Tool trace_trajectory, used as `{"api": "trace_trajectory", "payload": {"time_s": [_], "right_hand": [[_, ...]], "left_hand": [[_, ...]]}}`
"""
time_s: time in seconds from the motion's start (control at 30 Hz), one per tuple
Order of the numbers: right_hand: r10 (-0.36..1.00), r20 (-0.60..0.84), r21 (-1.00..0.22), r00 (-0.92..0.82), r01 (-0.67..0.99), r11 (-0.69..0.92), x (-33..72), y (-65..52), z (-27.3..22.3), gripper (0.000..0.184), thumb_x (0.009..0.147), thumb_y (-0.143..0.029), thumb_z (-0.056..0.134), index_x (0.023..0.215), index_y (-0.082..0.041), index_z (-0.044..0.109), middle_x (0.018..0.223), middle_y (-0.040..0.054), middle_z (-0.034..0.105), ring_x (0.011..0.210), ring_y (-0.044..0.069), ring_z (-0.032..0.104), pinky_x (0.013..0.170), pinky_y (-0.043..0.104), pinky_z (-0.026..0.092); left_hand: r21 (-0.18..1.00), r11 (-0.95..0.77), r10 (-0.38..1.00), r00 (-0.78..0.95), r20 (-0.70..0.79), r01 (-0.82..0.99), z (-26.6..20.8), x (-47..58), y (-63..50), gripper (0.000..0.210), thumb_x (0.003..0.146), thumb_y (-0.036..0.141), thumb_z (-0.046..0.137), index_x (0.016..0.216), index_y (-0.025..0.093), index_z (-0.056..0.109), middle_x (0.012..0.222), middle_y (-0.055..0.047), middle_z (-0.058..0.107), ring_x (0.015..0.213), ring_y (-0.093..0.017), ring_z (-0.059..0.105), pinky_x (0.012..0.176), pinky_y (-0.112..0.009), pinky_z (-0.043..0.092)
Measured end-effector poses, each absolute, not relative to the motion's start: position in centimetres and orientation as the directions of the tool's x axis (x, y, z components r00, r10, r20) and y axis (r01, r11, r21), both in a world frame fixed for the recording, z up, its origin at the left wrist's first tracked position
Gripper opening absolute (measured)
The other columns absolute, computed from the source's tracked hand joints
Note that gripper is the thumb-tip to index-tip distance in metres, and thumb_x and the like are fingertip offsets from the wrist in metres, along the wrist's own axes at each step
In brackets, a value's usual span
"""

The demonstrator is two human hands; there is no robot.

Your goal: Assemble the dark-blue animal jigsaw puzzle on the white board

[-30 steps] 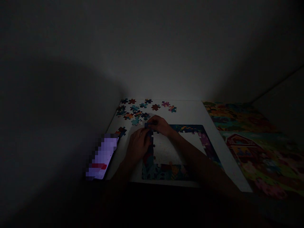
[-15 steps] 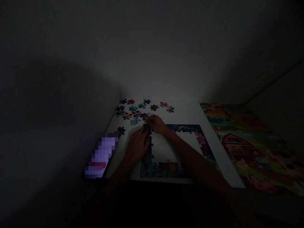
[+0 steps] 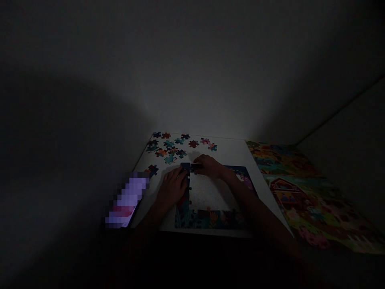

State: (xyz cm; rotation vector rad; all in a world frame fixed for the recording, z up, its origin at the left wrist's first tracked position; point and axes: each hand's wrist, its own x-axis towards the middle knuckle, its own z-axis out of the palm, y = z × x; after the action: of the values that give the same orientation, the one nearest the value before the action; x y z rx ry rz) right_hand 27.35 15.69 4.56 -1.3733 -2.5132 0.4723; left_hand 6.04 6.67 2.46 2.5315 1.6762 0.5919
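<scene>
A dark blue jigsaw border lies on the white board, formed as a rectangular frame around a bare middle. My left hand rests flat over the left strip of this border, fingers spread toward its upper corner. At the top strip, my right hand has its fingers curled down on a dark edge puzzle piece. A thin gap shows between that piece and the corner of the left strip. My right hand and forearm hide much of the top and right strips.
Loose puzzle pieces lie scattered across the board's back left. A lit phone, its screen blurred, sits at the left edge. On the right lies a colourful farm picture. Pale walls stand behind; the light is dim.
My right hand has moved right from the upper left corner and now lies on the top strip. A gap now shows beside the corner. My left hand stays on the left strip.
</scene>
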Motion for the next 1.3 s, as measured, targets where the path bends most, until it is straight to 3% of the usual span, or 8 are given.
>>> {"api": "trace_trajectory", "payload": {"time_s": [0.2,0.53,0.77,0.9,0.97,1.1,1.3], "right_hand": [[0.825,0.223,-0.423,-0.519,0.711,0.561,28.1,14.4,1.8,0.039,0.084,-0.038,0.07,0.117,-0.02,0.065,0.111,0.0121,0.064,0.107,0.027,0.058,0.091,0.04,0.043],[0.857,0.197,-0.48,-0.477,0.715,0.509,28.2,14.4,1.3,0.042,0.084,-0.04,0.07,0.12,-0.019,0.064,0.117,0.013,0.06,0.107,0.027,0.054,0.092,0.04,0.039],[0.854,0.195,-0.459,-0.482,0.725,0.514,27.9,14.2,1.8,0.039,0.087,-0.037,0.068,0.12,-0.018,0.063,0.117,0.0128,0.062,0.113,0.028,0.052,0.093,0.042,0.038],[0.858,0.176,-0.462,-0.482,0.73,0.504,27.5,14.4,2.5,0.04,0.083,-0.038,0.072,0.118,-0.02,0.064,0.117,0.0125,0.063,0.112,0.027,0.055,0.093,0.041,0.042],[0.866,0.165,-0.525,-0.472,0.701,0.482,27.7,14.7,3.2,0.037,0.083,-0.036,0.073,0.115,-0.019,0.066,0.115,0.0118,0.065,0.111,0.026,0.058,0.093,0.04,0.044],[0.92,0.191,-0.691,-0.342,0.619,0.373,30.1,15.0,6.5,0.03,0.089,-0.031,0.064,0.117,-0.019,0.065,0.12,0.0095,0.065,0.112,0.02,0.06,0.095,0.036,0.046],[0.955,0.273,-0.709,-0.113,0.647,0.279,37.8,12.6,8.8,0.039,0.092,-0.042,0.055,0.125,-0.021,0.061,0.128,0.0107,0.062,0.117,0.021,0.059,0.1,0.039,0.046]], "left_hand": [[0.25,-0.426,0.891,0.356,0.283,0.869,2.9,6.2,6.6,0.037,0.092,0.022,0.047,0.127,0.022,0.06,0.138,-0.011,0.056,0.128,-0.029,0.05,0.105,-0.05,0.042],[0.131,-0.409,0.904,0.382,0.194,0.903,3.7,6.8,7.9,0.041,0.094,0.03,0.048,0.132,0.02,0.057,0.125,-0.013,0.06,0.117,-0.031,0.052,0.098,-0.048,0.045],[0.038,-0.402,0.89,0.381,0.251,0.915,3.5,8.3,8.6,0.037,0.094,0.027,0.043,0.123,0.016,0.063,0.114,-0.016,0.061,0.108,-0.031,0.056,0.096,-0.047,0.046],[0.118,-0.433,0.85,0.362,0.382,0.893,2.3,8.8,9.6,0.036,0.093,0.026,0.038,0.112,0.011,0.066,0.122,-0.019,0.06,0.115,-0.031,0.055,0.102,-0.045,0.045],[0.17,-0.444,0.843,0.346,0.413,0.879,1.7,8.9,9.9,0.037,0.094,0.027,0.037,0.111,0.013,0.065,0.121,-0.018,0.062,0.114,-0.03,0.057,0.102,-0.045,0.046],[0.209,-0.434,0.848,0.32,0.422,0.876,1.6,8.8,9.9,0.036,0.092,0.026,0.036,0.11,0.014,0.066,0.119,-0.016,0.064,0.113,-0.03,0.058,0.103,-0.046,0.045],[0.177,-0.424,0.867,0.342,0.362,0.888,2.6,8.9,9.8,0.04,0.093,0.03,0.038,0.119,0.011,0.063,0.12,-0.018,0.061,0.112,-0.032,0.055,0.098,-0.047,0.046]]}}
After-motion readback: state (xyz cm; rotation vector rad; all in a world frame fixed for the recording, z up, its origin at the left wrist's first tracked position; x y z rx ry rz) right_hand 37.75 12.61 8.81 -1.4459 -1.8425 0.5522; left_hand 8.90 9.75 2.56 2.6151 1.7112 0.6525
